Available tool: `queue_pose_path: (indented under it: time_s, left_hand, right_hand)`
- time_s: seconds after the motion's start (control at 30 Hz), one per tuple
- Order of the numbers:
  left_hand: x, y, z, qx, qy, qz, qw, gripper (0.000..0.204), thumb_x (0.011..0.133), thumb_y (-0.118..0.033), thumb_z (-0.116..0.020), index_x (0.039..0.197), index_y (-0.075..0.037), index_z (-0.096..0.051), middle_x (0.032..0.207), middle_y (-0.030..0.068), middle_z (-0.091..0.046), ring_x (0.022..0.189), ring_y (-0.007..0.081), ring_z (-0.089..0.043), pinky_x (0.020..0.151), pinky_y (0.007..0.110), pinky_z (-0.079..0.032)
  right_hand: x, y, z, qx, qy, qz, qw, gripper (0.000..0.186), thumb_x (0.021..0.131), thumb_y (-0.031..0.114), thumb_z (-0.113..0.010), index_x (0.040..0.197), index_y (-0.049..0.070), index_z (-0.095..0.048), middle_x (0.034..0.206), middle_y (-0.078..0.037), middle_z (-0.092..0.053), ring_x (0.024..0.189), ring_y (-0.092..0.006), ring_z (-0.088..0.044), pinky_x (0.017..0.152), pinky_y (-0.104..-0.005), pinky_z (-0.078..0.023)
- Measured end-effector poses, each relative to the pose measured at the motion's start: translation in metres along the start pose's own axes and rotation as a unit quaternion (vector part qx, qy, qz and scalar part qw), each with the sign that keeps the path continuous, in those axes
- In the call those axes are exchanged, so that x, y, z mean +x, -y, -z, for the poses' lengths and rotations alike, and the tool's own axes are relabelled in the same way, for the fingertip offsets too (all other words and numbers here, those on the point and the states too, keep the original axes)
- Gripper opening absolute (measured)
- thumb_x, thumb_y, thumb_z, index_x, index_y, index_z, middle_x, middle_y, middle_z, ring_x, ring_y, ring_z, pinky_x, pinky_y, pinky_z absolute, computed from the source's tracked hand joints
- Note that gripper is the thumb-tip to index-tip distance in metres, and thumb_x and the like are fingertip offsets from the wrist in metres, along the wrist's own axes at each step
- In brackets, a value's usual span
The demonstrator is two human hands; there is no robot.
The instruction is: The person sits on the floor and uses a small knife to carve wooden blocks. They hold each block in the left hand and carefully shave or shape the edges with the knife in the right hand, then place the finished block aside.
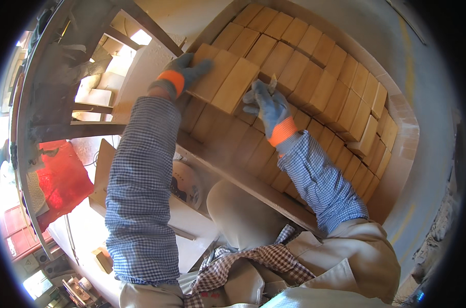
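Observation:
Two pale wooden blocks (236,85) lie side by side at the near left of a large box, above the lower blocks around them. My left hand (184,73), in a grey-blue glove with an orange cuff, grips the pair's left side, its thumb on top and its other fingers mostly hidden. Against the pair's right side, my gloved right hand (272,107) has its fingers bent, clasping the pair from that side. A pale loose flap stands up at one fingertip. Rows of similar wooden blocks (298,72) fill much of the box beyond and below my hands.
The cardboard box wall (397,174) rises at the right, and its near edge (248,189) runs before my lap. A wooden frame (92,132) stands at the left, near a red sheet (63,179). A round disc-like part (186,182) sits below my left forearm.

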State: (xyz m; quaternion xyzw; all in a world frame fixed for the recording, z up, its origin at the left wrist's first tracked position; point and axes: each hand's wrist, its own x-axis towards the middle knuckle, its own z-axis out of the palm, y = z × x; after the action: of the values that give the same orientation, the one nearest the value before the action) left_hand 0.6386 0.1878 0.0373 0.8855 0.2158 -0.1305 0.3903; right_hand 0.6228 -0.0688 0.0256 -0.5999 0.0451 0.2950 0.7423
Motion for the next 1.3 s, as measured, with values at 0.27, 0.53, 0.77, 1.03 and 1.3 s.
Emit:
queue_pose_path:
  time_s: [0.27, 0.53, 0.77, 1.03, 1.3]
  left_hand:
    - [-0.01, 0.007, 0.011, -0.191, 0.146, 0.01, 0.971, 0.092, 0.081, -0.054, -0.072, 0.147, -0.002, -0.034, 0.139, 0.0163, -0.05, 0.133, 0.0258, -0.043, 0.112, 0.036, -0.032]
    - [-0.016, 0.002, -0.012, -0.26, 0.088, 0.018, 0.961, 0.086, 0.079, -0.046, -0.077, 0.143, -0.003, -0.039, 0.135, 0.0136, -0.053, 0.128, 0.0225, -0.048, 0.108, 0.034, -0.037]
    - [-0.035, 0.019, -0.023, -0.461, 0.128, -0.03, 0.877, 0.078, 0.082, -0.021, -0.077, 0.146, -0.004, -0.036, 0.128, 0.0102, -0.059, 0.116, 0.0197, -0.059, 0.1, 0.031, -0.048]
    - [-0.125, -0.032, -0.003, -0.502, 0.097, -0.207, 0.834, 0.088, 0.077, -0.018, -0.08, 0.146, 0.0, -0.028, 0.133, 0.0169, -0.053, 0.119, 0.0248, -0.055, 0.095, 0.034, -0.049]
    - [-0.314, -0.039, 0.031, -0.305, -0.125, -0.275, 0.903, 0.071, 0.084, -0.008, -0.072, 0.145, -0.002, -0.036, 0.135, 0.0119, -0.052, 0.123, 0.0223, -0.053, 0.103, 0.034, -0.044]
  right_hand:
    - [0.032, -0.068, 0.02, 0.008, -0.074, -0.01, 0.997, 0.036, 0.1, 0.039, -0.053, 0.111, 0.005, -0.058, 0.105, -0.005, -0.057, 0.109, -0.0184, -0.055, 0.097, -0.0363, -0.046]
    - [0.058, -0.103, 0.01, 0.169, -0.109, 0.096, 0.975, 0.043, 0.104, 0.033, -0.046, 0.137, 0.005, -0.048, 0.134, -0.007, -0.053, 0.124, -0.0184, -0.05, 0.106, -0.0292, -0.039]
    - [0.067, -0.098, -0.006, 0.108, -0.117, 0.145, 0.976, 0.042, 0.102, 0.036, -0.049, 0.128, 0.004, -0.054, 0.127, -0.007, -0.059, 0.119, -0.0193, -0.053, 0.104, -0.0324, -0.04]
    - [-0.005, -0.052, 0.022, -0.407, -0.116, 0.461, 0.78, 0.025, 0.091, 0.012, -0.058, 0.114, 0.002, -0.062, 0.109, -0.012, -0.065, 0.099, -0.0294, -0.063, 0.083, -0.0362, -0.052]
    - [-0.099, -0.006, -0.026, -0.508, -0.005, 0.617, 0.601, 0.03, 0.089, 0.02, -0.064, 0.115, 0.006, -0.064, 0.113, -0.011, -0.066, 0.101, -0.0335, -0.062, 0.087, -0.0428, -0.051]
